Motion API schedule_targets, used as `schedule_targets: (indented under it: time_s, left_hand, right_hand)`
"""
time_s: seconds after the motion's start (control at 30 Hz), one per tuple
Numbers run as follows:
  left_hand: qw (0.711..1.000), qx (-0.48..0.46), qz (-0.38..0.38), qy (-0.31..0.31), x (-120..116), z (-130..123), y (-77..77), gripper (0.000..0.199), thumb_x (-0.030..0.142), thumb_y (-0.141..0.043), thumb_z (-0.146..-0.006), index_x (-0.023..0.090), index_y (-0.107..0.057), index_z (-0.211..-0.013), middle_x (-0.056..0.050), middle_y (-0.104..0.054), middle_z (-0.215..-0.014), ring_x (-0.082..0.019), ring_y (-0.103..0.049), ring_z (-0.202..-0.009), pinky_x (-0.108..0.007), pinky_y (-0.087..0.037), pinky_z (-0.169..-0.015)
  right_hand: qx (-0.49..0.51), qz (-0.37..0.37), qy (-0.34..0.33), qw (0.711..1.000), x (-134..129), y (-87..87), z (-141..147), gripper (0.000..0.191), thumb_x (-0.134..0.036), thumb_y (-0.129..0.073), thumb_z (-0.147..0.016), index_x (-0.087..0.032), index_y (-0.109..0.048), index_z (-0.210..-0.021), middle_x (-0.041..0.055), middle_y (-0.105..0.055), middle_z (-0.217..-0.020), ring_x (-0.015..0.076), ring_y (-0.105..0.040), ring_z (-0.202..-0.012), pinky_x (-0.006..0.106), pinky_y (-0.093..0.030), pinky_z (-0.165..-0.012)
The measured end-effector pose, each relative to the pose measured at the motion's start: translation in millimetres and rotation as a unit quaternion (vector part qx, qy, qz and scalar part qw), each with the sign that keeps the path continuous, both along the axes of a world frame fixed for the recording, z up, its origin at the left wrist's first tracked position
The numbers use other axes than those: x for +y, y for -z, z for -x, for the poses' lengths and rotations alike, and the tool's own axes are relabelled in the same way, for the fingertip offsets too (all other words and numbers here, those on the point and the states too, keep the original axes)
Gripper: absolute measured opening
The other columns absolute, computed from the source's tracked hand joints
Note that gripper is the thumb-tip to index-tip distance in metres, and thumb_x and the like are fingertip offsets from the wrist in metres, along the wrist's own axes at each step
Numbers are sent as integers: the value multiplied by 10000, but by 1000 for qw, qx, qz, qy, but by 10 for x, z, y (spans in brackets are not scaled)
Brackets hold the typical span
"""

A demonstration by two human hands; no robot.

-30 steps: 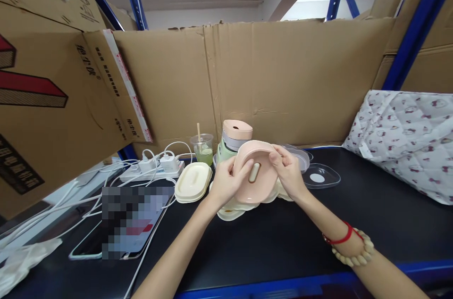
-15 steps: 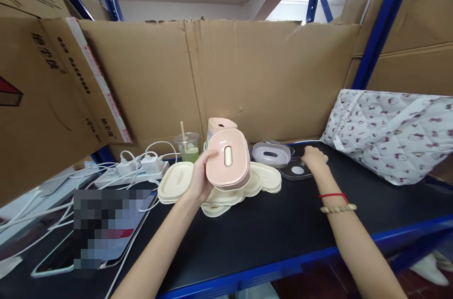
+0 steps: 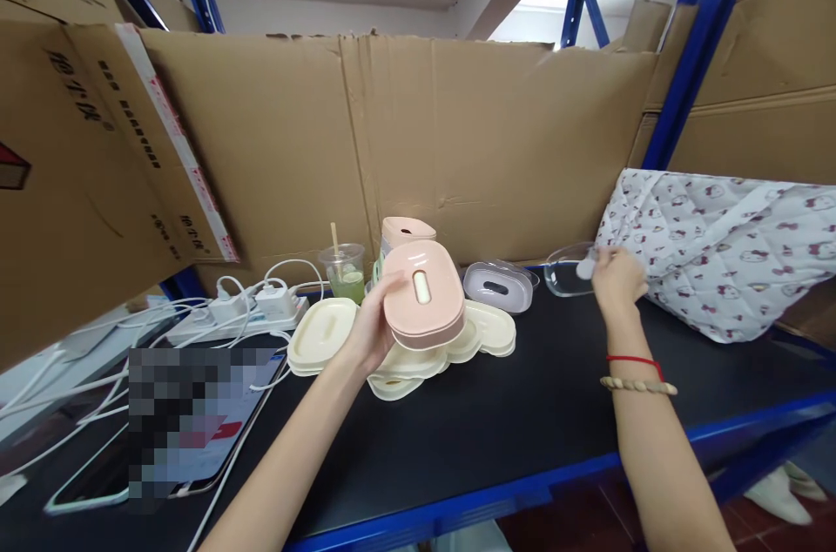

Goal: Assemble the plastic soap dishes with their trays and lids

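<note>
My left hand (image 3: 374, 321) is wrapped round a pink lidded box (image 3: 424, 291) with a pale oval piece in its lid, raised above the black tabletop (image 3: 509, 430). At the right, my right hand (image 3: 617, 278) grips the edge of a clear lid (image 3: 568, 272) with a round white spot. Cream lids (image 3: 483, 330) lie in an overlapping group beneath and beside the pink box, and more cream lids (image 3: 323, 334) are stacked left of it. Between the hands, at the back, sits a grey-purple oval piece (image 3: 498, 287) with a clear one behind it. Another pink piece (image 3: 407, 230) stands behind the box.
A cup of green drink (image 3: 345, 273) with a straw stands at the back. Farther left are a power strip (image 3: 228, 317) with white cables and a tablet (image 3: 215, 439). A quilted white bag (image 3: 731, 247) rests at the right, and cardboard (image 3: 489, 143) walls the back.
My right hand has moved right and slightly nearer, and the clear lid has come up off the tabletop with it. The pink box in my left hand is slightly tilted differently.
</note>
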State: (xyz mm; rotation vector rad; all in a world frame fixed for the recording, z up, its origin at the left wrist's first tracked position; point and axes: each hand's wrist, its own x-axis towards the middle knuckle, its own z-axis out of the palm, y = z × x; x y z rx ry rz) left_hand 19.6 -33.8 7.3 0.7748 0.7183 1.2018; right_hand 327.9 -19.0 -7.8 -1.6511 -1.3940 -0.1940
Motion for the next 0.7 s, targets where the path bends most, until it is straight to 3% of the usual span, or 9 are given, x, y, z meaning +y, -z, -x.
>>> schedule_targets:
  time_s: [0.17, 0.27, 0.3, 0.37, 0.43, 0.7]
  left_hand:
    - [998, 37, 5, 54, -55, -67, 66, 374, 301, -588, -802, 115, -619, -1126, -96, -726, -928, -192, -686, -805, -249, -548, -705]
    - [998, 32, 2, 56, -71, -103, 115, 399, 315, -581, -816, 131, -598, -1170, -91, -718, -977, -186, -679, -838, -246, -540, -732]
    - [998, 23, -4, 60, -71, -110, 129, 412, 335, -575, -819, 143, -591, -1183, -89, -714, -998, -192, -676, -863, -257, -538, -752]
    - [997, 3, -19, 73, -66, -115, 151, 431, 389, -553, -828, 162, -587, -1193, -91, -704, -1033, -210, -666, -915, -286, -534, -786]
    - [996, -8, -31, 86, -62, -114, 160, 445, 426, -539, -829, 166, -594, -1185, -99, -696, -1055, -228, -654, -952, -307, -532, -797]
    - [997, 6, -63, 44, -54, -95, 156, 420, 356, -604, -766, 156, -625, -1135, -82, -698, -1048, -224, -643, -954, -258, -526, -693]
  right_hand:
    - [-10, -186, -98, 978, -45, -53, 434, 324, -379, -582, -809, -277, -627, -1114, 76, -679, -1060, 268, -631, -1017, 459, -505, -894]
    - [-37, -342, -150, 927, -104, -37, 824, 240, -260, -538, -849, -304, -652, -1055, 30, -707, -1005, 226, -660, -957, 434, -509, -905]
    - [-67, -367, -203, 905, -128, -16, 944, 247, -210, -532, -850, -315, -658, -1034, 11, -716, -981, 208, -671, -931, 421, -510, -909]
    - [-132, -368, -318, 864, -170, 40, 1140, 294, -132, -492, -852, -314, -663, -1008, -3, -721, -975, 188, -667, -953, 421, -492, -941]
    - [-167, -346, -374, 844, -200, 92, 1269, 314, -98, -486, -836, -296, -657, -1010, 8, -715, -1004, 184, -653, -996, 432, -467, -970]
    - [-190, -264, -399, 858, -241, 132, 1362, 427, -214, -558, -755, -229, -541, -1181, 102, -624, -1185, 230, -571, -1133, 496, -371, -1033]
